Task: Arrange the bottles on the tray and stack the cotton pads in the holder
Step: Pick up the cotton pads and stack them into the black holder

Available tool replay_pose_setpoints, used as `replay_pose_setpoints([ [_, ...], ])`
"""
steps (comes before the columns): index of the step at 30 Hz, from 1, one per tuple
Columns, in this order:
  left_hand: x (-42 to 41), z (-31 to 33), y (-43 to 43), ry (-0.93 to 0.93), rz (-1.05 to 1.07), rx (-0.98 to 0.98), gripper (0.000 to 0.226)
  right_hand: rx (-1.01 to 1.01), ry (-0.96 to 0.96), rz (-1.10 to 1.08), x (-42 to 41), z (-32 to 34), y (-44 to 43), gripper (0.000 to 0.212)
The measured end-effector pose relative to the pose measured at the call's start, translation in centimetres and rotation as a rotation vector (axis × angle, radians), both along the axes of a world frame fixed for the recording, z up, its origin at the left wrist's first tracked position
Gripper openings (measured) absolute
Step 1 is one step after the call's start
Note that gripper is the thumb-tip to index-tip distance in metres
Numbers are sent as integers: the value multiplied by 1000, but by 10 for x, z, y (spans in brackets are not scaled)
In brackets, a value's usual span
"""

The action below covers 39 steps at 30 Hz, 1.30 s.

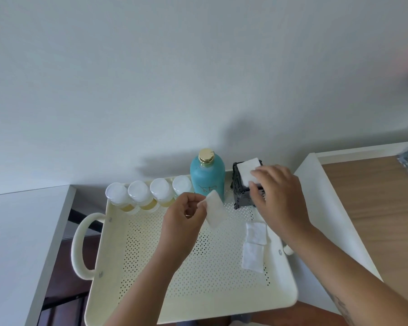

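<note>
Cotton pads are the item in hand: I read the bottle step as complete, with four small clear-capped bottles (pixel 148 192) and the teal bottle (pixel 207 175) lined along the far rim of the cream perforated tray (pixel 198 274) at centre frame. My right hand (pixel 278 198) presses a pad (pixel 248 170) onto the top of the dark holder (pixel 245 191), right of the teal bottle; its fingers rest on pad and holder rim, grasping nothing firmly that I can confirm. My left hand (pixel 186 215) pinches a second pad (pixel 213 208) between thumb and fingertips, just left of the holder. Two loose pads (pixel 254 243) lie on the tray floor at lower right. Next move, in my judgement: seat the top pad flat, withdraw the right hand, then square the left-hand pad over the opening.
</note>
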<state>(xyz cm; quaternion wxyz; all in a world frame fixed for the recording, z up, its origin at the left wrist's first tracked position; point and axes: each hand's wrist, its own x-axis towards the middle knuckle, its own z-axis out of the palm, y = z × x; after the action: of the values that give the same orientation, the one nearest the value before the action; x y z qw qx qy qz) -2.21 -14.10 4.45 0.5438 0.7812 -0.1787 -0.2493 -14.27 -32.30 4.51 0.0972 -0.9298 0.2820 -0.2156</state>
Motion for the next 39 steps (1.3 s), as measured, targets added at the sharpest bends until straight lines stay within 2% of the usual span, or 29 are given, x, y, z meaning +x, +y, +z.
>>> replay_pose_setpoints([
  [5,0,0,0,29,3,-6,10,-2,274,13,-1,-8,2,50],
  [9,-4,0,1,69,-4,-19,6,78,362,17,6,-13,1,64],
  [12,-5,3,0,90,-12,-33,7,49,324,15,7,-9,-1,56],
  [17,-1,6,2,95,-12,-40,6,-60,106,-1,1,-4,-3,39],
  [26,0,7,0,110,-49,-74,9,37,318,-9,2,-12,-3,46],
  [28,1,8,-2,100,-77,-81,10,58,279,-9,0,-8,-2,41],
  [30,2,10,-3,95,-111,-84,10,89,136,-11,-4,0,4,28],
  [32,4,12,-4,97,-149,-92,9,217,-40,-18,-11,7,12,18],
  [34,4,14,-6,94,-197,-100,8,507,-149,13,-18,13,22,18],
  [36,5,17,-7,103,-249,-110,10,774,-145,33,-22,17,32,20],
  [39,7,18,-10,109,-318,-106,10,990,-110,45,-24,18,36,17],
])
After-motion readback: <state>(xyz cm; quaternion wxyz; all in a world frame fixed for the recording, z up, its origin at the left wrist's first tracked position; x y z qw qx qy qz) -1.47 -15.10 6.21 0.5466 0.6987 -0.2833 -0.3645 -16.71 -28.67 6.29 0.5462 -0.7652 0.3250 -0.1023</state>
